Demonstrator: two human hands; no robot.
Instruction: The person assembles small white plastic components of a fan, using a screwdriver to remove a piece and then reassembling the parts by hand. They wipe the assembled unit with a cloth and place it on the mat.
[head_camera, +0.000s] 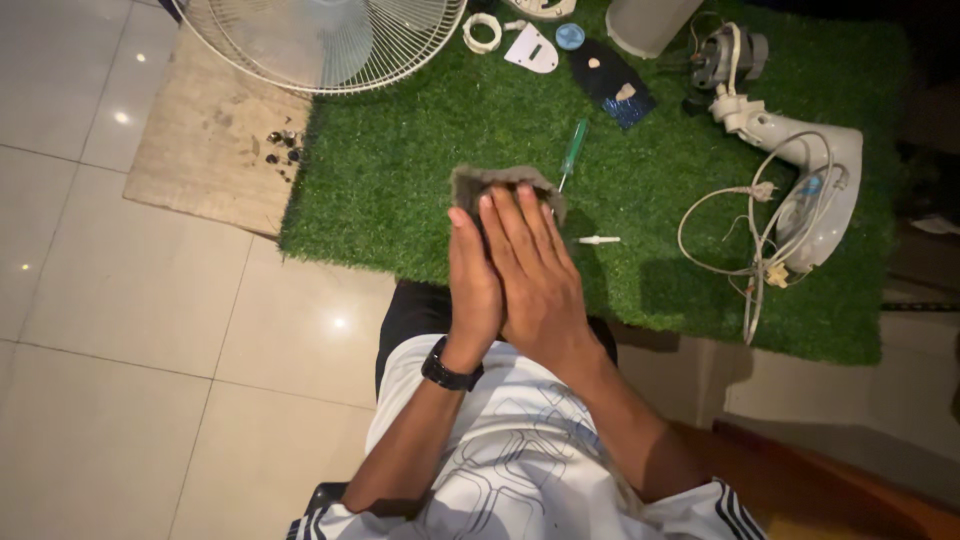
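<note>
Spread over the green turf mat (420, 150): a green-handled screwdriver (573, 148) just past the hands, a small white peg (598, 240) to its right, a white fan body with loose cord (800, 190) further right, a wire fan guard (320, 35) at the mat's far left corner. Nothing between hands and mat — held above its near edge. Grey cloth (500, 182) pressed between flat palms, left hand (472, 280) and right hand (535, 275) closed together on it, cloth's top edge showing beyond the fingertips.
</note>
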